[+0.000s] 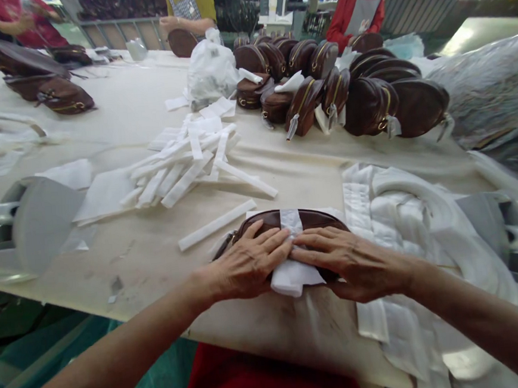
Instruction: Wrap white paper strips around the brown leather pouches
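A dark brown leather bag [267, 220] lies on its side at the near table edge, a white translucent strip [291, 220] wrapped across its middle. My left hand [250, 259] rests over the bag's left half, its fingers reaching to the strip. From the other side my right hand [349, 258] holds the right half, fingertips pressing at the strip. Both thumbs are mostly hidden. Below the fingertips a folded piece of white wrapping [292, 277] sticks out towards me. Just left of the bag lies a single white foam strip [216, 224].
A pile of white strips [193, 160] lies ahead on the table [293, 170]. Rolled white padding [399, 207] sits at my right. Several brown bags [368, 104] stand farther back beside a white plastic bag [211, 69]. Grey holders flank me. Co-workers stand across the table.
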The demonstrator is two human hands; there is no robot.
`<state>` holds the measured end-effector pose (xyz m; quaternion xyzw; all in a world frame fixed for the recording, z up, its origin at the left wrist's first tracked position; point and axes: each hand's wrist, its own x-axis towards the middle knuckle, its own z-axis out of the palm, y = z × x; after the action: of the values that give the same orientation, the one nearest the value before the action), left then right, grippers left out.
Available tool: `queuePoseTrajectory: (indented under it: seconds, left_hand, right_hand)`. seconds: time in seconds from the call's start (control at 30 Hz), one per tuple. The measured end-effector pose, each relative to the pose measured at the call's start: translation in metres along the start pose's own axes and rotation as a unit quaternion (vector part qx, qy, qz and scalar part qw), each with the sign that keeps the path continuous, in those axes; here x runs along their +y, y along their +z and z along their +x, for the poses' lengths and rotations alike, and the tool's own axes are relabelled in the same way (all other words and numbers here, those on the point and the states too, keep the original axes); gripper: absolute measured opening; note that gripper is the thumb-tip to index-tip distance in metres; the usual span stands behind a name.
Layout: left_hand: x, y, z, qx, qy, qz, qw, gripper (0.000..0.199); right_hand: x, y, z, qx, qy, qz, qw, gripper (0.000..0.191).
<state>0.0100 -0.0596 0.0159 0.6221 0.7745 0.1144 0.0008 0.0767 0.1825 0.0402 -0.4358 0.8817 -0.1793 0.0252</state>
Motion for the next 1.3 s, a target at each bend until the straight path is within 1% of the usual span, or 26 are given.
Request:
queuePoseTrajectory:
  seconds: [0.07, 0.17, 0.23, 0.37, 0.4, 0.47, 0.53, 0.7, 0.77, 0.87, 0.93, 1.07, 1.17, 1.3]
  left_hand:
    - [0.006, 0.009, -0.001, 0.039, 0.016, 0.072, 0.997, 0.049]
    - [0.011, 0.018, -0.003, 0.080, 0.035, 0.128, 0.988, 0.044]
    - [0.013, 0.024, -0.005, 0.099, 0.032, 0.151, 0.983, 0.042]
    - [0.020, 0.038, -0.006, 0.129, 0.018, 0.203, 0.970, 0.038]
    - [0.022, 0.042, -0.006, 0.134, 0.018, 0.208, 0.969, 0.037]
    - [0.023, 0.047, -0.007, 0.140, 0.023, 0.209, 0.968, 0.037]
    - [0.023, 0.048, -0.007, 0.144, 0.025, 0.208, 0.967, 0.037]
    - [0.019, 0.043, -0.007, 0.143, 0.013, 0.191, 0.971, 0.037]
    - [0.020, 0.042, -0.007, 0.146, 0.010, 0.184, 0.972, 0.037]
    - [0.025, 0.043, -0.005, 0.148, -0.007, 0.190, 0.971, 0.037]
    - [0.029, 0.047, -0.004, 0.153, -0.025, 0.201, 0.967, 0.037]
    - [0.036, 0.054, -0.003, 0.172, -0.038, 0.212, 0.961, 0.037]
    - [0.038, 0.055, -0.002, 0.178, -0.048, 0.214, 0.959, 0.038]
    - [0.039, 0.054, 0.000, 0.191, -0.068, 0.213, 0.956, 0.037]
  right_hand:
    - [-0.001, 0.000, 0.001, -0.017, -0.007, -0.020, 1.000, 0.064]
    - [0.001, 0.011, 0.000, -0.001, -0.031, -0.055, 0.998, 0.064]
    - [0.003, 0.025, -0.002, 0.033, -0.045, -0.078, 0.995, 0.059]
    - [0.007, 0.056, -0.008, 0.132, -0.061, -0.124, 0.982, 0.039]
    - [0.008, 0.062, -0.009, 0.148, -0.063, -0.130, 0.978, 0.037]
    - [0.008, 0.069, -0.011, 0.159, -0.061, -0.133, 0.976, 0.036]
    - [0.008, 0.069, -0.012, 0.152, -0.053, -0.127, 0.979, 0.038]
    - [0.005, 0.058, -0.008, 0.137, -0.030, -0.077, 0.987, 0.040]
    - [0.003, 0.055, -0.007, 0.153, -0.030, -0.093, 0.983, 0.037]
    - [0.001, 0.055, -0.006, 0.170, -0.034, -0.145, 0.974, 0.031]
    - [0.001, 0.058, -0.006, 0.172, -0.043, -0.171, 0.969, 0.029]
    - [-0.001, 0.065, -0.007, 0.205, -0.048, -0.200, 0.957, 0.026]
    - [-0.003, 0.068, -0.007, 0.222, -0.033, -0.189, 0.956, 0.025]
    - [-0.005, 0.067, -0.005, 0.230, -0.018, -0.148, 0.962, 0.028]
